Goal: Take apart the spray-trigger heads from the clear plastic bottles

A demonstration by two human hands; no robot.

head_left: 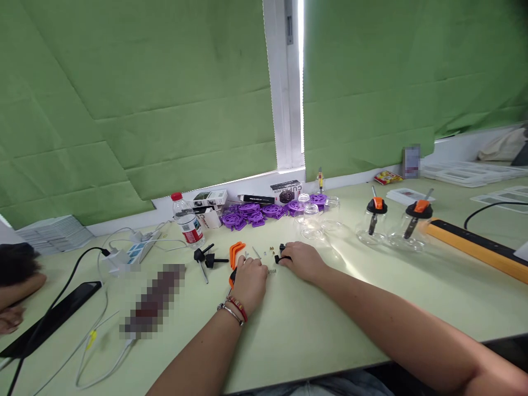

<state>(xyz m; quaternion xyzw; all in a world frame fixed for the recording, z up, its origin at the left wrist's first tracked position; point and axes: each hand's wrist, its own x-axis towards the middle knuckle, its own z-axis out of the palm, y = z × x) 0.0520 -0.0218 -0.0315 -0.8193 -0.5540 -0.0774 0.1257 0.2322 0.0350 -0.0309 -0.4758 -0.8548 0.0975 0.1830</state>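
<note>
My left hand (251, 279) rests on the table with its fingers curled down; what they hold, if anything, is hidden. An orange and black piece (232, 279) shows beside its thumb side, partly covered. The fingers of my right hand (304, 262) are bent around a small black plastic part (278, 259), close to the tabletop. Between the hands lie a metal coil spring (271, 271), a thin metal pin (256, 252) and several tiny brass-coloured bits (272, 251). Orange V-shaped pieces (236, 253) and black parts with stems (210, 260) lie left of my left hand.
Purple plastic pieces (247, 214) and boxes (289, 192) line the back. Clear jars (312, 223) stand right of them; two glass jars with black and orange tops (377, 206) stand further right. A bottle (187, 220), cables and a co-worker's arm (20, 294) are left.
</note>
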